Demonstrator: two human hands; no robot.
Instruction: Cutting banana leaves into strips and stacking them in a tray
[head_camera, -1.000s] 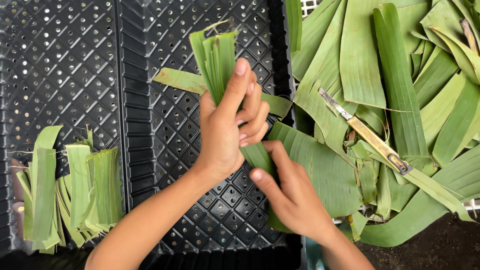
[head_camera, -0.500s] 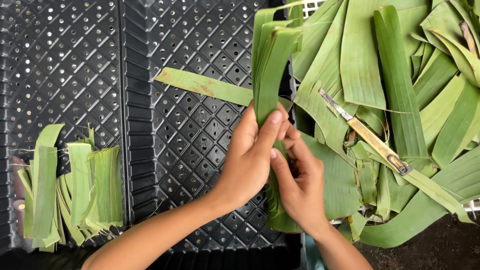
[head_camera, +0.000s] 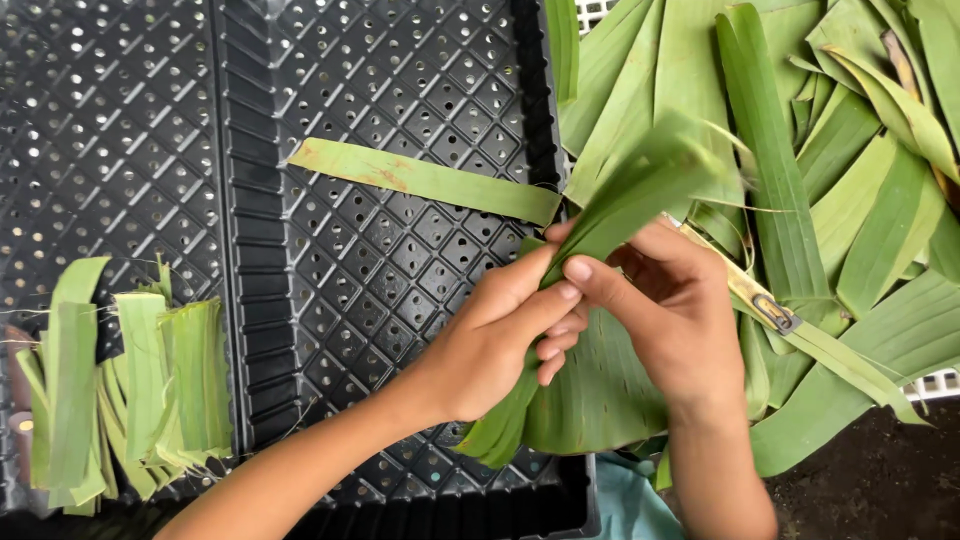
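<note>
Centrally, left hand (head_camera: 490, 350) and right hand (head_camera: 665, 310) both grip one folded leaf strip (head_camera: 625, 200), fingers closed around it. Strip slants from lower left to upper right, over the edge of the black perforated tray (head_camera: 400, 270). Single flat strip (head_camera: 420, 180) lies on that tray. Folded pieces (head_camera: 130, 395) stacked at left. Leaf pile (head_camera: 800, 150) at right, small knife (head_camera: 775, 312) resting on it.

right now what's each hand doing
Left hand: closed on the folded leaf strip.
Right hand: closed on the same strip, thumb pressing it.
</note>
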